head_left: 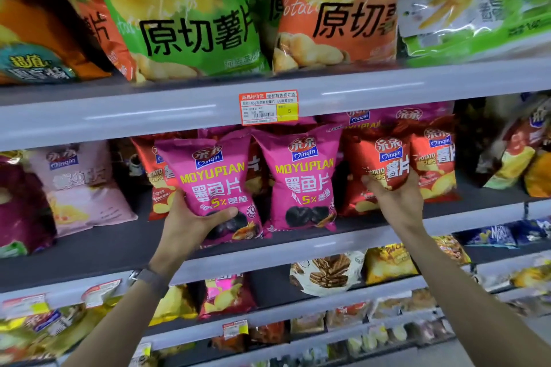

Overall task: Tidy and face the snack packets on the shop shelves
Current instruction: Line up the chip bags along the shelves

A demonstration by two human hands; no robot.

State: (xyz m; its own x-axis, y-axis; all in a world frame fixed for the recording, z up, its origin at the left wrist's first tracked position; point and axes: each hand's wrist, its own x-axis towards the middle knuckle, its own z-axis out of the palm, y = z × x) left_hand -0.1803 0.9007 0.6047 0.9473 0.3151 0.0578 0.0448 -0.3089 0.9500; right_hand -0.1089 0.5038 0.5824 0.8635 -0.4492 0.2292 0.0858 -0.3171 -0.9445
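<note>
You are facing a shop aisle with grey shelves packed with snack packets, and the orange price tag point(269, 106) on the upper shelf edge is your best marker. Just below and left of that tag, your left hand point(190, 217) grips the bottom of a pink packet point(213, 180), thumb across its front, with the packet seeming lifted a little off the middle shelf point(89, 250). Directly below the tag a second pink packet point(301, 179) stands free, touching neither hand. Below and right of the tag, your right hand point(396, 197) cups a red packet point(381, 167) from underneath, fingers curled round its lower edge. The risk, as I judge it, is squeezing too hard: these are air-filled bags of crisps and a tight grip could crush what is inside. Setting either packet down could also nudge the free pink one so it tips forward off the shelf lip, or knock the red packets behind out of line.
</note>
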